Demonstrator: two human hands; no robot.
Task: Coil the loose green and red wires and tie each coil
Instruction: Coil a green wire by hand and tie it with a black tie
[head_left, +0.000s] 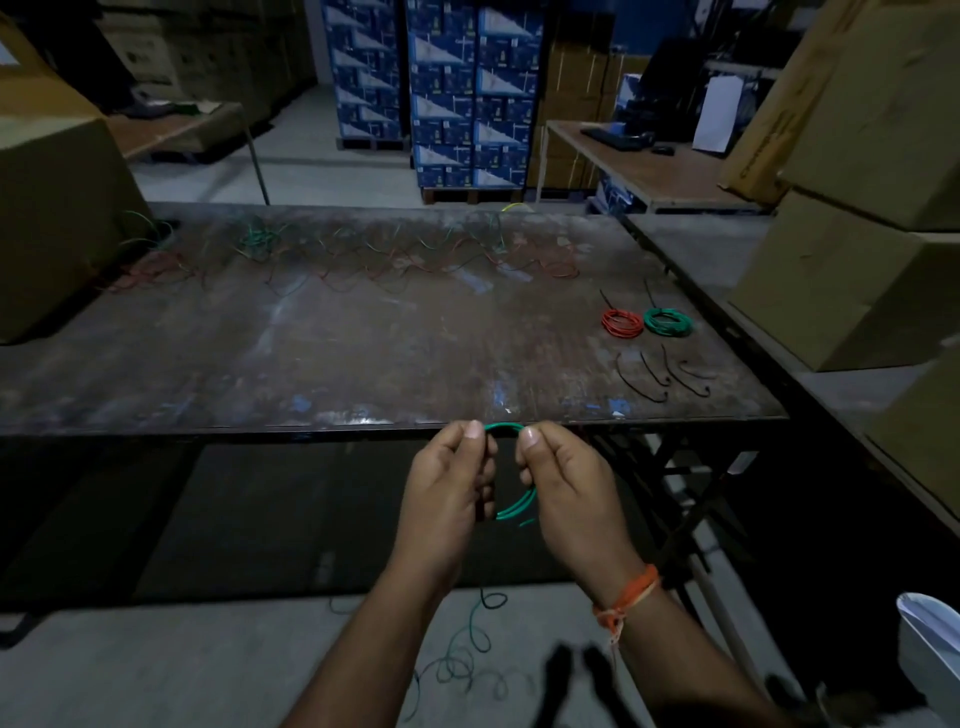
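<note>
Loose red and green wires (332, 260): strewn in a tangle along the table's (208, 364) far edge, 10 to 12 o'clock from the hands; not yet coiled.

Left hand (449, 486): thumb and fingers pinched on the left side of a green coil (511, 506), just off the table's near edge; likely steadying the loop while more wire feeds in.

Green coil: held between both hands, several turns visible at the bottom, one arc across the top; untied.

Trailing green wire (467, 654): loose on the floor at 6 o'clock, probably the coil's unwound remainder.

Right hand (563, 491): pinched shut on the coil's right side, opposite the left; orange thread at the wrist.

Finished red coil (622, 323) and finished green coil (667, 322): side by side at 2 o'clock, each with a black tie tail; apparently set aside as done.

Spare black ties (665, 376): laid out just nearer than the finished coils, within reach for the next binding.
</note>
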